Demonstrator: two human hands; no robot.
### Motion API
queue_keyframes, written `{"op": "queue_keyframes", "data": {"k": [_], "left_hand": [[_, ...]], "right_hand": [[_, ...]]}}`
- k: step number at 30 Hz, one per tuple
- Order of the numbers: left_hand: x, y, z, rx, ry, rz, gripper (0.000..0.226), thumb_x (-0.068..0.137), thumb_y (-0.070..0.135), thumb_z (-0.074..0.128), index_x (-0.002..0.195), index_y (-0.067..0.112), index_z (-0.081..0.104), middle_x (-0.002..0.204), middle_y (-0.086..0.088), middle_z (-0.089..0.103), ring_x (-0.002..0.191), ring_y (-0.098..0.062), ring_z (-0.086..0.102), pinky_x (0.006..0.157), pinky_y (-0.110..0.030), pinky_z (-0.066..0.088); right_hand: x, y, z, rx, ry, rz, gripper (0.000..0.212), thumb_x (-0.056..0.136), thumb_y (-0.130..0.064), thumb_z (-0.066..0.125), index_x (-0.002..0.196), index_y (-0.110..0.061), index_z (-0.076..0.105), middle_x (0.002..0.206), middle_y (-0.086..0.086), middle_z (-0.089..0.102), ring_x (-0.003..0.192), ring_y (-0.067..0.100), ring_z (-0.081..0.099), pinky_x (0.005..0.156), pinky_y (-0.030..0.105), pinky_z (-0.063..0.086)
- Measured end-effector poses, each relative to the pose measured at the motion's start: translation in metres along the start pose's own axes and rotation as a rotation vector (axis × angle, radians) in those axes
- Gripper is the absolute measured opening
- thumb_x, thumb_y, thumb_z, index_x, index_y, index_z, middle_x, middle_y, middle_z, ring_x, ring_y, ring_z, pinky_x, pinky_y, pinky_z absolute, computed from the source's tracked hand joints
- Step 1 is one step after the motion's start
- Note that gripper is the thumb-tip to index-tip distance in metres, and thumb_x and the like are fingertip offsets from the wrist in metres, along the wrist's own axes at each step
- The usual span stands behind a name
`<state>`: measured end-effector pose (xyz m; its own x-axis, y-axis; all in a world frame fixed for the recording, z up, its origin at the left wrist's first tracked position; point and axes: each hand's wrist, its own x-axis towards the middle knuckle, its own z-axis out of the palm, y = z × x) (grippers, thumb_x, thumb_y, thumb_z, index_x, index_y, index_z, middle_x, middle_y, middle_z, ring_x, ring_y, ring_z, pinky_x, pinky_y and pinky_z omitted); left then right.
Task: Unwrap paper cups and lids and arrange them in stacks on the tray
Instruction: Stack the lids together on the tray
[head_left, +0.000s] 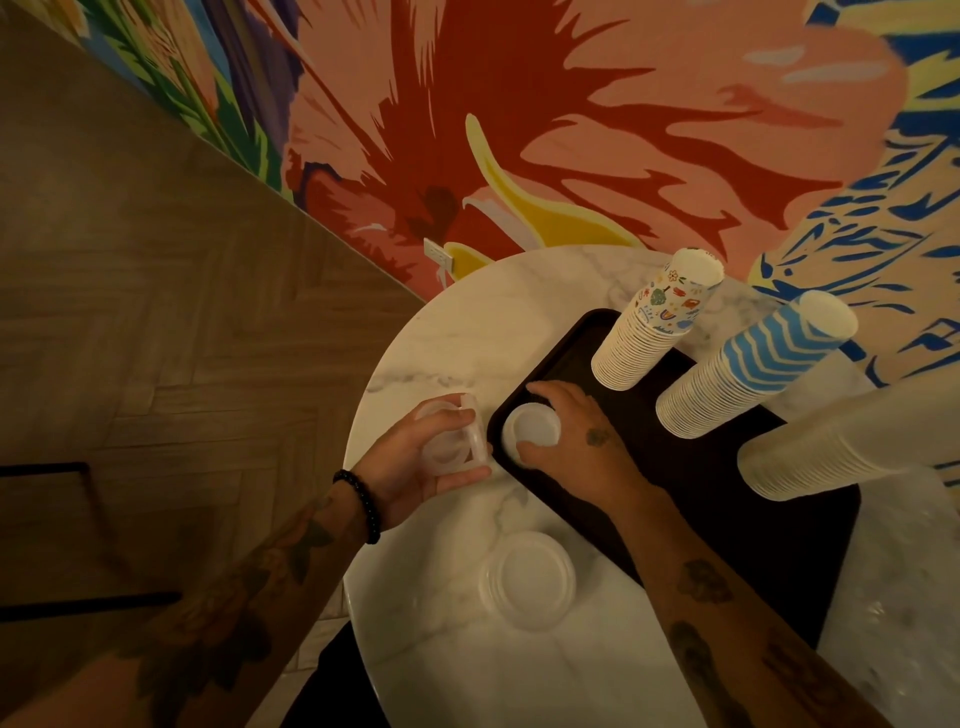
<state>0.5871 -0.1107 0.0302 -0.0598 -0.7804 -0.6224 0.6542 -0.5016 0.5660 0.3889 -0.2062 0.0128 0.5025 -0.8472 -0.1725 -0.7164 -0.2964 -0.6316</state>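
Note:
A dark tray (727, 499) lies on a round marble table (457, 332). On it stand a stack of flower-print cups (654, 322), a stack of blue zigzag cups (753, 364) and a stack of clear cups (841, 441). My right hand (576, 441) grips a small stack of white lids (535, 428) at the tray's near-left corner. My left hand (415, 467) holds several translucent lids (452, 441) just left of the tray, above the table. A wider stack of clear lids (530, 579) sits on the table in front of me.
Crinkled clear plastic wrap (893, 623) lies at the right edge of the table. A painted wall (571, 130) rises behind the table. Wooden floor (156, 338) and a dark stool frame (52, 535) are to the left.

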Motion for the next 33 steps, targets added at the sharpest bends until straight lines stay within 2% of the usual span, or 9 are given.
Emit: {"op": "queue_keyframes", "data": {"k": [3,5,9,16,20,23,27,30,33], "left_hand": [[0.0,0.0,0.004,0.028,-0.026,-0.007,0.048,0.079,0.023,0.079,0.124,0.016,0.063,0.139,-0.018,0.055,0.12,-0.035,0.062,0.089,-0.049,0.056],[-0.001,0.001,0.008,0.059,-0.049,-0.005,0.047,0.082,0.025,0.077,0.126,0.016,0.062,0.135,-0.018,0.059,0.114,-0.031,0.066,0.087,-0.046,0.057],[-0.002,0.003,0.014,0.131,-0.086,0.011,0.043,0.088,0.026,0.071,0.129,0.017,0.06,0.131,-0.018,0.062,0.108,-0.029,0.067,0.082,-0.041,0.057],[-0.003,0.001,0.01,0.081,-0.097,0.029,0.049,0.087,0.023,0.071,0.133,0.013,0.055,0.129,-0.018,0.064,0.114,-0.034,0.066,0.084,-0.044,0.058],[0.001,0.0,0.004,0.025,-0.036,0.015,0.054,0.084,0.025,0.076,0.133,0.016,0.056,0.137,-0.021,0.058,0.121,-0.039,0.06,0.085,-0.047,0.057],[0.003,0.001,0.001,-0.023,0.008,0.008,0.052,0.081,0.023,0.077,0.13,0.017,0.06,0.14,-0.023,0.053,0.126,-0.042,0.055,0.086,-0.049,0.057],[0.001,0.002,0.002,-0.041,0.033,0.004,0.044,0.085,0.022,0.072,0.127,0.019,0.063,0.135,-0.018,0.059,0.119,-0.036,0.063,0.087,-0.049,0.058],[-0.001,0.002,0.003,-0.052,0.062,0.002,0.048,0.078,0.027,0.075,0.125,0.021,0.066,0.135,-0.018,0.06,0.121,-0.036,0.061,0.082,-0.045,0.059],[-0.001,0.001,0.0,-0.064,0.072,-0.001,0.051,0.074,0.029,0.076,0.124,0.021,0.067,0.134,-0.019,0.061,0.117,-0.035,0.064,0.079,-0.043,0.059]], "right_hand": [[-0.006,-0.019,-0.015,0.314,-0.145,-0.021,0.069,0.084,-0.024,0.077,0.144,-0.037,0.047,0.144,-0.02,0.048,0.133,-0.004,0.041,0.11,0.027,0.04],[-0.007,-0.026,-0.017,0.355,-0.245,-0.035,0.072,0.082,-0.029,0.08,0.143,-0.044,0.046,0.141,-0.027,0.048,0.132,-0.012,0.039,0.107,0.02,0.038],[-0.006,-0.03,-0.012,0.356,-0.27,-0.039,0.079,0.074,-0.039,0.087,0.14,-0.049,0.046,0.139,-0.024,0.052,0.133,-0.006,0.043,0.108,0.028,0.042],[-0.008,-0.027,-0.006,0.481,-0.217,-0.007,0.077,0.07,-0.027,0.092,0.134,-0.041,0.052,0.128,-0.023,0.057,0.122,-0.002,0.055,0.098,0.034,0.055],[-0.008,-0.026,-0.009,0.521,-0.17,-0.009,0.075,0.073,-0.029,0.09,0.137,-0.038,0.053,0.133,-0.016,0.055,0.121,0.004,0.056,0.091,0.034,0.06],[-0.004,-0.019,-0.017,0.429,-0.092,-0.013,0.076,0.075,-0.035,0.087,0.141,-0.039,0.05,0.138,-0.013,0.051,0.123,0.005,0.053,0.096,0.03,0.055],[0.003,-0.007,-0.019,0.112,0.012,0.018,0.083,0.077,-0.034,0.086,0.148,-0.025,0.045,0.145,-0.004,0.046,0.133,0.014,0.043,0.11,0.035,0.043],[0.005,0.001,-0.011,-0.1,-0.033,0.024,0.085,0.078,-0.037,0.084,0.15,-0.025,0.041,0.149,-0.004,0.045,0.135,0.02,0.037,0.112,0.039,0.037],[0.006,0.005,0.0,-0.201,-0.073,0.05,0.086,0.079,-0.043,0.081,0.151,-0.026,0.038,0.151,-0.004,0.043,0.135,0.024,0.038,0.111,0.043,0.036]]}}
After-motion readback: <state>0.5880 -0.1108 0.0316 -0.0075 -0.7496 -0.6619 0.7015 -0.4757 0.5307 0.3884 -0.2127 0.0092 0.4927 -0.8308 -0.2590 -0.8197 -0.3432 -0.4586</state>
